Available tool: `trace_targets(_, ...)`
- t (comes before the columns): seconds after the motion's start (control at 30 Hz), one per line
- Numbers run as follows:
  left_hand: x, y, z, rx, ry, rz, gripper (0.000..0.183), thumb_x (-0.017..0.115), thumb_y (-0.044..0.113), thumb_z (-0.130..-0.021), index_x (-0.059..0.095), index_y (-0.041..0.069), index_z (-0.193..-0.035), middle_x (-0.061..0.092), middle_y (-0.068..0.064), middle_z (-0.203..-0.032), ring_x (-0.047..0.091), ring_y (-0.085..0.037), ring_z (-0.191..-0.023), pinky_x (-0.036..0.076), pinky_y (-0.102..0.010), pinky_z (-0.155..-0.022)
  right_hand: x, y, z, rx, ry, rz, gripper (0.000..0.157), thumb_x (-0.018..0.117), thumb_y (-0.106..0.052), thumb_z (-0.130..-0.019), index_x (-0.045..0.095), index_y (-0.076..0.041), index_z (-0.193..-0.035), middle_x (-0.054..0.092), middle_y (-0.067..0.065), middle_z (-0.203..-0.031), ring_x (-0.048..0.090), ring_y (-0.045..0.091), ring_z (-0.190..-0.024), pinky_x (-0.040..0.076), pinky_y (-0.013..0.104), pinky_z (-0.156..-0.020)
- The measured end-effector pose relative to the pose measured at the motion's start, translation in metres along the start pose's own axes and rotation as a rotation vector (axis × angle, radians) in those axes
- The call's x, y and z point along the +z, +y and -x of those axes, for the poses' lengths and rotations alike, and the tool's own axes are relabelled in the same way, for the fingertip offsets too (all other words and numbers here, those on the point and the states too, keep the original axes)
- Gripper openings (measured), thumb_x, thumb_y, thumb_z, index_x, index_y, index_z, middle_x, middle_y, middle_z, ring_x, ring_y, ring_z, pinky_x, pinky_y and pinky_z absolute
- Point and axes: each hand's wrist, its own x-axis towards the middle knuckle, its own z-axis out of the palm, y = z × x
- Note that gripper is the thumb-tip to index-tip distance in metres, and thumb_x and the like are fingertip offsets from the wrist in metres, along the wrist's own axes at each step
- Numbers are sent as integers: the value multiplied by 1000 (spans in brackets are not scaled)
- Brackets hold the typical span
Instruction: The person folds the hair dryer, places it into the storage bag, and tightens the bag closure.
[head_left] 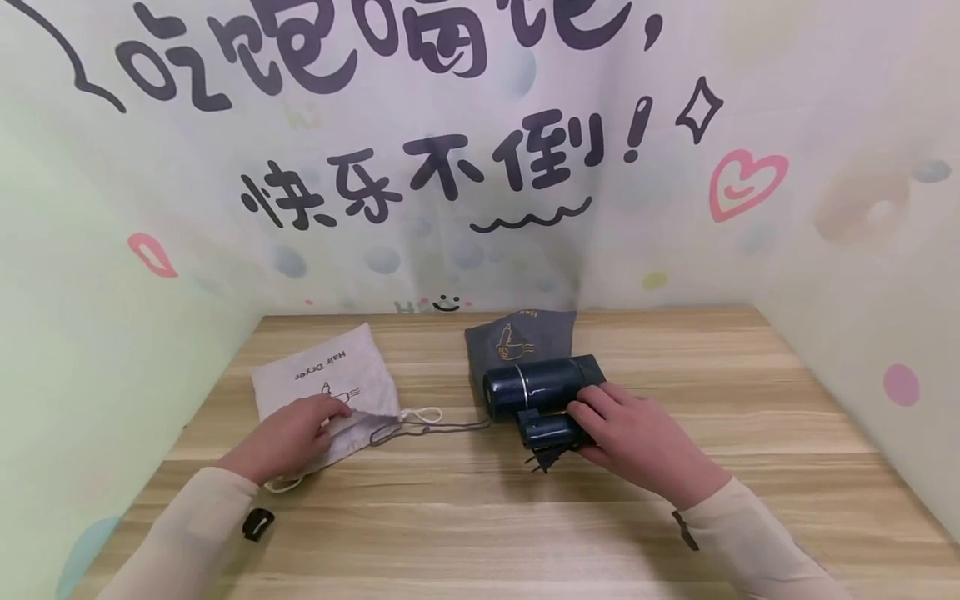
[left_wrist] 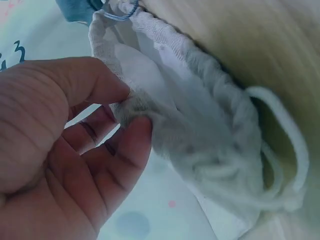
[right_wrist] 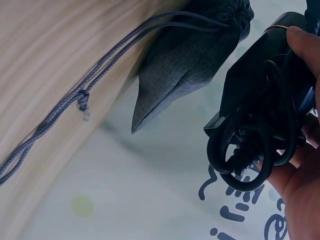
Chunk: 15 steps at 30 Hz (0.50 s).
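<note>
My left hand (head_left: 288, 437) pinches the opening edge of a white cloth drawstring pouch (head_left: 303, 371) lying at the left of the table. "Hair Dryer" and a small dryer drawing are printed on it. In the left wrist view, thumb and forefinger hold the gathered rim, and the pouch's mouth (left_wrist: 170, 85) gapes. A dark blue folding hair dryer (head_left: 543, 387) is in the grip of my right hand (head_left: 633, 429), its handle folded alongside the barrel. Its black cord (right_wrist: 250, 185) is coiled at one end in the right wrist view.
Behind the dryer lies a dark grey drawstring pouch (head_left: 555, 337) with a yellow dryer print. Its grey drawstring (head_left: 442, 428) stretches left to the white pouch, near a white cord loop (head_left: 427, 414). A printed cloth wall (head_left: 645, 225) rises behind the wooden table (head_left: 450, 533).
</note>
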Motion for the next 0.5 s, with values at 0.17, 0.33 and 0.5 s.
trace_targets(0.17,-7,1,-7,27,-9,96,31,57,-7,-71,64,1,-100,63,-4,-92,55,-14,-79,47,-34,-71,-2,-2,-3,-5,-2,-6,47,76,-34,-71,57,-10,-106,51,2,-99,52,20,-87,51,34,-65)
trace_targets(0.33,-9,4,-9,44,-26,133,37,58,-2,-71,62,-1,-107,58,-2,-94,47,-5,-68,44,-24,-61,-1,-3,-5,-17,15,-16,48,77,-34,-70,57,-9,-105,52,3,-99,53,20,-87,51,35,-65)
trace_targets(0.5,-12,10,-11,37,-34,173,38,58,0,-72,61,0,-110,56,-2,-98,46,-2,-64,42,-22,-59,0,-5,-7,-28,29,-25,49,78,-35,-69,57,-9,-105,53,3,-99,53,20,-88,52,35,-65)
